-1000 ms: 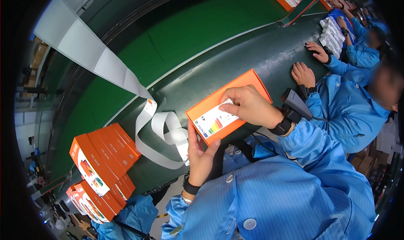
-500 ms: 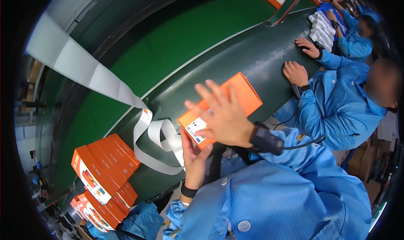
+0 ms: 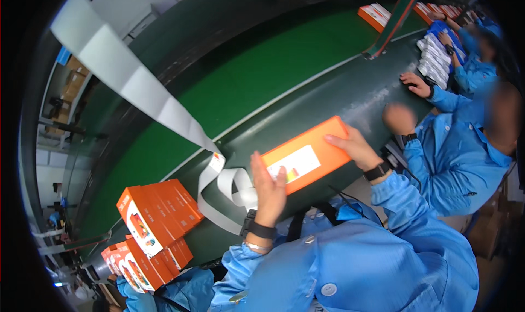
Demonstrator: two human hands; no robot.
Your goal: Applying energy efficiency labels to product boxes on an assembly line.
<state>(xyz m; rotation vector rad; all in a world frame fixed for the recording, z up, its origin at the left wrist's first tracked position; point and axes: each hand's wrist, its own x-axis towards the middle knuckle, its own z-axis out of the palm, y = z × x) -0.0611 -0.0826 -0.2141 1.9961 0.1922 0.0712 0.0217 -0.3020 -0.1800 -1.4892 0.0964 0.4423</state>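
I hold a flat orange box (image 3: 311, 151) with a white label between both hands, above the dark green table edge (image 3: 350, 93). My left hand (image 3: 269, 189) presses its near left end with fingers upright. My right hand (image 3: 355, 147) grips its right end. Both wrists wear black bands, and my sleeves are blue. A long white strip of labels (image 3: 136, 93) runs down from the upper left and curls into loops (image 3: 232, 183) just left of my left hand.
Stacks of orange boxes (image 3: 158, 211) stand at the lower left. A green conveyor belt (image 3: 246, 88) runs diagonally behind the table. A co-worker in blue (image 3: 459, 153) sits to my right with a hand (image 3: 399, 118) on the table. More boxes (image 3: 374, 14) lie farther along.
My right hand has slid from on top of the box to its right end. The box has tilted flatter and moved right. My left hand now presses its left end.
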